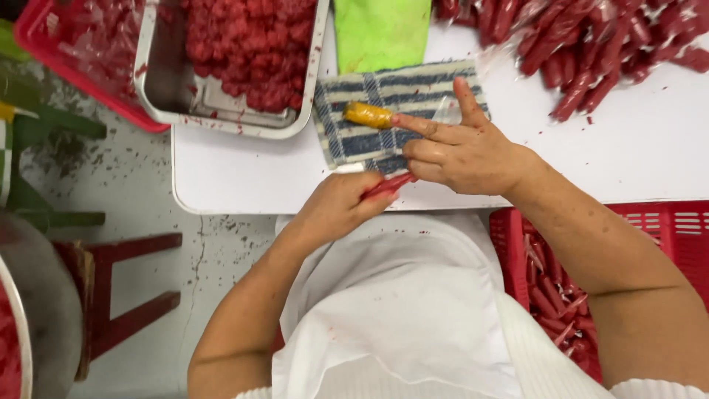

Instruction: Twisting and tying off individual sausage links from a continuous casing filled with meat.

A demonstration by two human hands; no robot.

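In the head view, a smooth white counter (244, 174) is seen carrying a coarse blue-and-cream striped cloth (354, 140), a dented metal tray (159, 89) of lumpy red paste at upper left, and glossy wrapped red sticks (591, 52) at upper right. The left hand (336, 207) is curled shut around a thin red wrapped stick (388, 185) at the counter's edge. The right hand (461, 148) is held half open, wrist bent, its yellow-capped forefinger (369, 115) stretched over the cloth.

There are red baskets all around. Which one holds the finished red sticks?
The red basket at the person's right side, below the table edge: wrapped red sticks lie inside it. The red basket at top left holds loose red pieces under clear film.
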